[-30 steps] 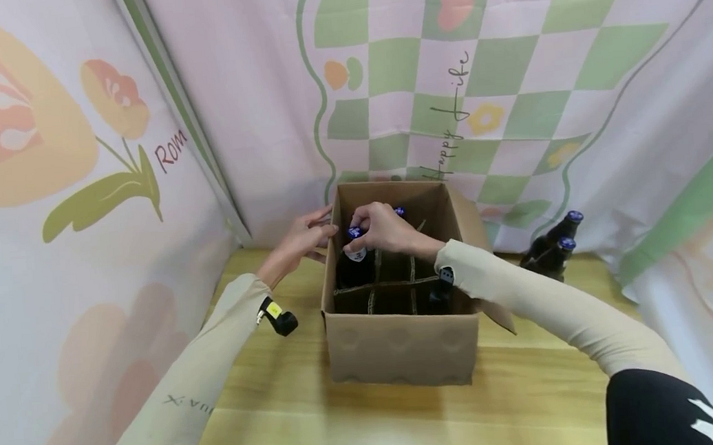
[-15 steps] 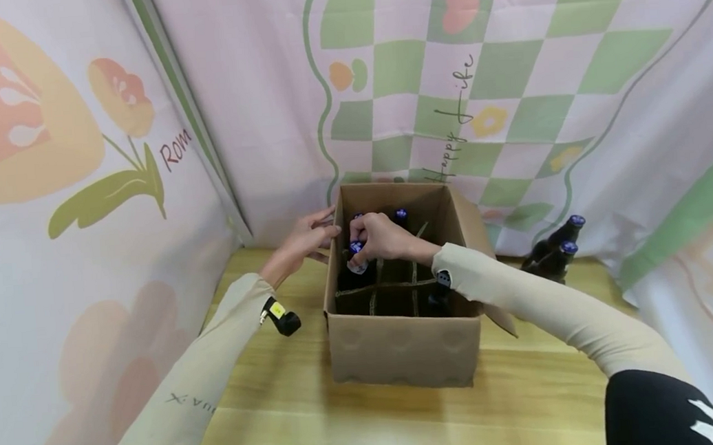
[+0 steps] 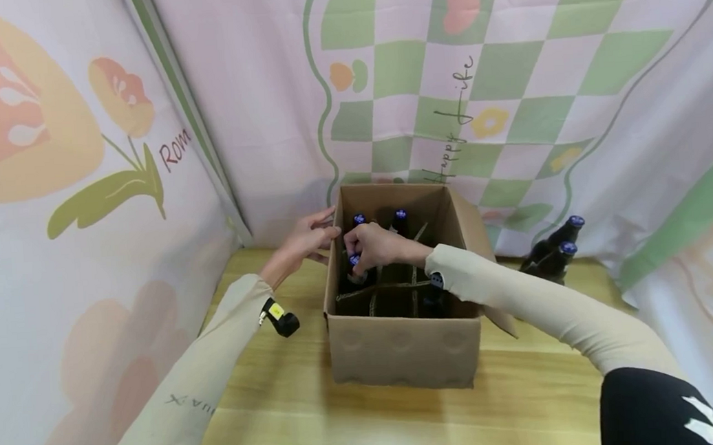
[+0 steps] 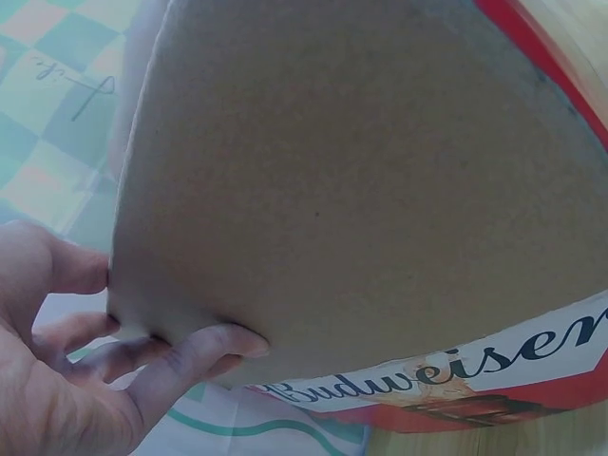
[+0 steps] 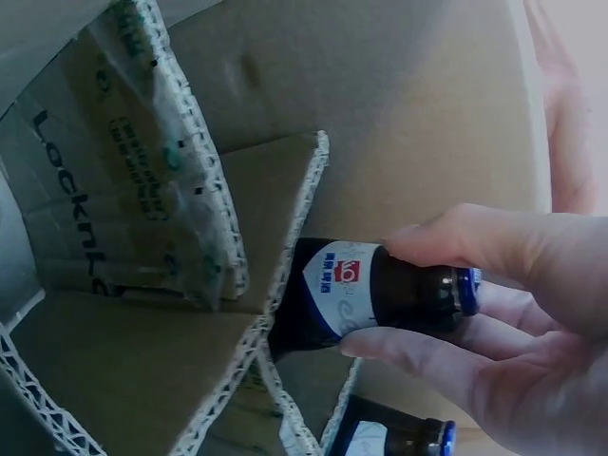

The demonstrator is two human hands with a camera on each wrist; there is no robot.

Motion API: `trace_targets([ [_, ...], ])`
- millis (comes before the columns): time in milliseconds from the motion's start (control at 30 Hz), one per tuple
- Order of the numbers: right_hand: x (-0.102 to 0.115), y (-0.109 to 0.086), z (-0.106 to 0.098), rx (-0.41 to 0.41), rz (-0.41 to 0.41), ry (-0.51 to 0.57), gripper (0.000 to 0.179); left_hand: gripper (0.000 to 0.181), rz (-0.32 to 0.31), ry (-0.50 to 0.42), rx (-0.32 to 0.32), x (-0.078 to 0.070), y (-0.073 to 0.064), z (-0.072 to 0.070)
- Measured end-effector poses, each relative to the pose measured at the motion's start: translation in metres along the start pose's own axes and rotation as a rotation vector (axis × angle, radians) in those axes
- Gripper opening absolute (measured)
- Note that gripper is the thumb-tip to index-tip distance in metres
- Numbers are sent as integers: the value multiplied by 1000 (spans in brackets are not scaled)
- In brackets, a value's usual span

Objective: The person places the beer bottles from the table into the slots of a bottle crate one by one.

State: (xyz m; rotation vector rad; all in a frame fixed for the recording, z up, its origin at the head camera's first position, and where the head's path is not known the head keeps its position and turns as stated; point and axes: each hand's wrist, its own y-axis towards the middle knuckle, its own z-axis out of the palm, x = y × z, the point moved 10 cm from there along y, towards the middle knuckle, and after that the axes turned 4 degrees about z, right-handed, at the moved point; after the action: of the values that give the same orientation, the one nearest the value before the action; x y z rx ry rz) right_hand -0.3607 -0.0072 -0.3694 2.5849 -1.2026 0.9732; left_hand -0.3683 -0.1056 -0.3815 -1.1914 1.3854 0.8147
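Note:
My right hand [image 3: 372, 244] pinches the shoulder of a dark beer bottle [image 5: 318, 290] between thumb and fingers. The bottle has a blue cap and a white label, and its lower part is hidden down in a divider compartment. The cardboard box [image 3: 402, 349] stands upright around it with its top open. My left hand [image 3: 304, 241] rests against the outside of the box's left wall, near the back corner. In the left wrist view, its spread fingertips touch a brown cardboard flap [image 4: 332, 190] at its edge and face.
Behind the held bottle, a blue-capped bottle [image 3: 359, 219] and a second bottle [image 3: 400, 219] stand inside the box. Corrugated dividers [image 3: 392, 286] split its inside. Two bottles [image 3: 552, 264] stand on the wooden table [image 3: 402, 426], right of the box. A side flap [image 3: 473, 225] hangs outward on the right.
My right hand has lowered the bottle deeper into the left compartment, and its cap sits lower and closer to me. The bottle cap behind has come into view. My left hand stays at the box.

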Motion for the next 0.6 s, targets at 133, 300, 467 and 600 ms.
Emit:
trace_targets([
  [133, -2, -1, 6, 42, 8, -40, 25, 67, 3, 6, 5, -1, 1, 2],
  [300, 1, -4, 5, 77, -9, -76, 26, 68, -1, -5, 17, 2, 2, 6],
  [467, 4, -7, 5, 143, -43, -115, 24, 68, 0, -3, 25, 1, 3, 5],
  [600, 4, -11, 9, 237, -47, -189, 45, 68, -10, 3, 18, 1, 1, 1],
])
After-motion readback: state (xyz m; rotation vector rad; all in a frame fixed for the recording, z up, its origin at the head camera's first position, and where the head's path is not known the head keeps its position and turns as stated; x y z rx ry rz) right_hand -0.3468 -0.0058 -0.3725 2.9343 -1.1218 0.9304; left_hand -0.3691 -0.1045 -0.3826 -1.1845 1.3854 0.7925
